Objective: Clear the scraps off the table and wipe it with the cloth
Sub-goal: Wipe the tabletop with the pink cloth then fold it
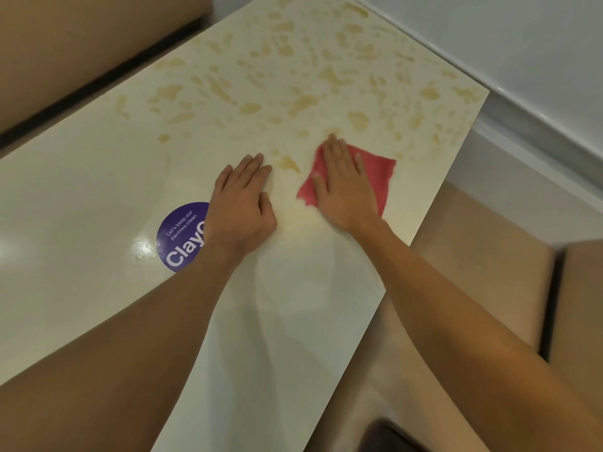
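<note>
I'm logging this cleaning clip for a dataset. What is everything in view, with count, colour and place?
table: one, cream-white, runs across the middle of the view
stains: many, tan, scattered over the table's far half
cloth: one, red, flat on the table under the right hand
sticker: one, round, purple with white lettering, on the table, partly hidden by the left wrist
padded surfaces: two, tan, probably seats, at upper left and lower right of the table
wall: one, pale grey-white, upper right
left hand: one, flat on the bare table, left of the cloth
right hand: one, fingers straight, presses on the cloth
</note>
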A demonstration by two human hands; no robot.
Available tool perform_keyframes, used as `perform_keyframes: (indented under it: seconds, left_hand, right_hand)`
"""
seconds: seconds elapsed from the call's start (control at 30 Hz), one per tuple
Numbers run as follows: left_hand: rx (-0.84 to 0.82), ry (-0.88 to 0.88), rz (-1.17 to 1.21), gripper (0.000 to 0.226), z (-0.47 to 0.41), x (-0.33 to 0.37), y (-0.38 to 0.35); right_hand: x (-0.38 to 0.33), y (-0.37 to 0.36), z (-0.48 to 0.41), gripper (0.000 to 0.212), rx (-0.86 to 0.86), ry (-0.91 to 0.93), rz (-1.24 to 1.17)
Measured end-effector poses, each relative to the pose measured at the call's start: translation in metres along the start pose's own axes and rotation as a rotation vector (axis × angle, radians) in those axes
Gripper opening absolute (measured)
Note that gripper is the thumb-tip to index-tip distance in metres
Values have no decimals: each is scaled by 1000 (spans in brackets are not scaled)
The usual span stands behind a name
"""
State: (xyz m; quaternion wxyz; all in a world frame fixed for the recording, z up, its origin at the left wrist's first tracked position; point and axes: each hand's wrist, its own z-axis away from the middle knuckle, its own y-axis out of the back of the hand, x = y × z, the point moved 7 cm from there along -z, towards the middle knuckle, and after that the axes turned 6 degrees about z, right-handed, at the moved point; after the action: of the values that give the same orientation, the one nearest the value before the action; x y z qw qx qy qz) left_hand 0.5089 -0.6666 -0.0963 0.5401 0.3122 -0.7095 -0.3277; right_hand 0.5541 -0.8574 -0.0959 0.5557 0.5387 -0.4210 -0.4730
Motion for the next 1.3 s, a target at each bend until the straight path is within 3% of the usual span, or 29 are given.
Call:
perform_keyframes:
  seconds: [0.07, 0.1, 0.23, 0.3, 0.43, 0.5, 0.6, 0.67, 0.7, 0.73, 0.83, 0.9, 1.0, 1.07, 1.1, 1.2, 1.3]
  left_hand:
    - [-2, 7, 2, 59, 0, 1, 0]
    - [-1, 10, 1, 59, 1, 1, 1]
    - [1, -1, -4, 59, 0, 0, 0]
    - [-5, -7, 0, 59, 0, -1, -1]
    - [1, 3, 35, 58, 0, -2, 0]
    - [4, 28, 109, 57, 0, -5, 2]
    - [11, 112, 340, 54, 0, -17, 13]
    - [58, 163, 406, 52, 1, -28, 27]
    - [77, 163, 389, 51, 1, -32, 32]
    - [90, 149, 362, 51, 2, -35, 36]
    - [87, 72, 285, 49, 6, -41, 34]
    - [98, 67, 253, 46, 10, -45, 30]
    - [137, 77, 260, 43, 10, -48, 31]
    - [139, 77, 269, 43, 11, -48, 32]
    - [137, 81, 273, 43, 11, -49, 32]
    - [139, 92, 282, 45, 10, -51, 32]
    - [97, 105, 310, 49, 6, -56, 33]
  right_hand:
    - [3, -2, 36, 66, -3, 200, -6]
    - [13, -2, 47, 65, 1, 207, -4]
    - [44, 2, 13, 69, 30, -235, 19]
    - [25, 4, -13, 72, 24, -299, -4]
    - [-29, -1, 25, 66, 16, 165, 24]
    - [-19, -5, 63, 65, 6, 275, 23]
    - [22, -3, 52, 67, 29, -70, 19]
    - [19, -3, 26, 70, 40, -323, 20]
    - [4, -3, 16, 72, 40, -361, 11]
    - [-14, -3, 11, 72, 40, -319, 7]
    - [-61, -7, 40, 68, 30, 114, 32]
    - [-49, -9, 72, 68, 20, 243, 28]
    - [-7, -9, 59, 68, 34, -93, 25]
    - [-15, -8, 40, 72, 46, -338, 26]
    - [-31, -9, 37, 73, 48, -371, 23]
    - [-87, -10, 72, 71, 42, -78, 29]
    - [-101, -14, 123, 74, -36, 194, 43]
